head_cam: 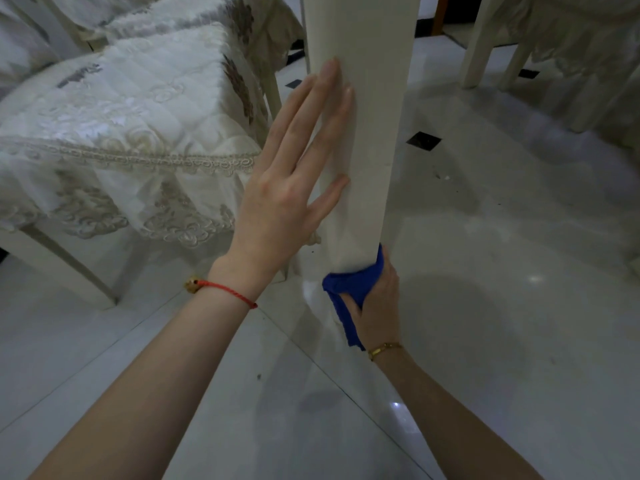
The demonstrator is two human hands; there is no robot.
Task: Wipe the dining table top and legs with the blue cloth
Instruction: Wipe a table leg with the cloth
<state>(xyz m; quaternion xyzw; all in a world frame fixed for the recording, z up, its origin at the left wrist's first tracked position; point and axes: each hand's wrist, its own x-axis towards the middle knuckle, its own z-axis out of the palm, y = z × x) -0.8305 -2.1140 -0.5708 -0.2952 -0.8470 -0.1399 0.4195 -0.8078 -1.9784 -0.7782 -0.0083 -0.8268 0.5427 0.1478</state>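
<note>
Table leg (pixel 363 133): a cream, tapering post that stands upright on the glossy tiled floor (pixel 502 306); its foot is hidden behind the cloth and the right hand, so I cannot tell how it meets the tiles.

Blue cloth (pixel 349 289): bunched around the lowest part of the leg, with a tail hanging down past the wrist. It sits this low because the bottom end of the leg is the part being wiped now.

Right hand (pixel 375 306): curled round the cloth and the leg together, thumb toward the camera, pressing the fabric onto the post. Wrapping lets one stroke cover several faces of the leg at once. A gold bracelet (pixel 384 349) sits on that wrist.

Left hand (pixel 294 174): fingers straight and spread, laid flat against the left face of the leg higher up, holding nothing. It looks like a brace, steadying the person or the leg while the other hand rubs below. A red cord bracelet (pixel 225 289) circles that wrist.

Chair (pixel 131 133): draped in a quilted, lace-edged cream cover, standing just left of the leg, close enough to crowd the left arm.

Second chair (pixel 519 46): further off at upper right.

Tabletop: out of view, above the frame.

Stage: judged as leg wiping; how many legs remain cannot be told.
</note>
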